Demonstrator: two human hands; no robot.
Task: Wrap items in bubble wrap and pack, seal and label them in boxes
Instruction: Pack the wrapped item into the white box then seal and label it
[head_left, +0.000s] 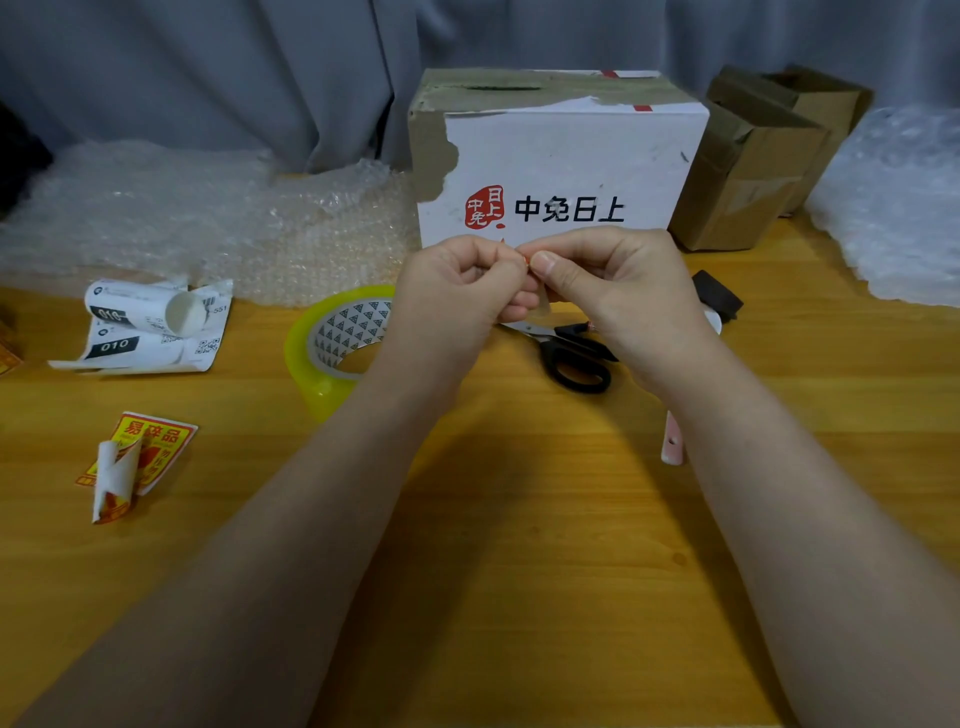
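Just in front of the white box (563, 156), left hand (460, 283) and right hand (615, 283) together pinch a small paper scrap (543, 307).

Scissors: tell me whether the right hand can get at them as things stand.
Probably yes, but not at once. The scissors lie in the open on the table just beneath the right hand. That hand, with the left hand, is pinching a small scrap, so it must free its grip first.
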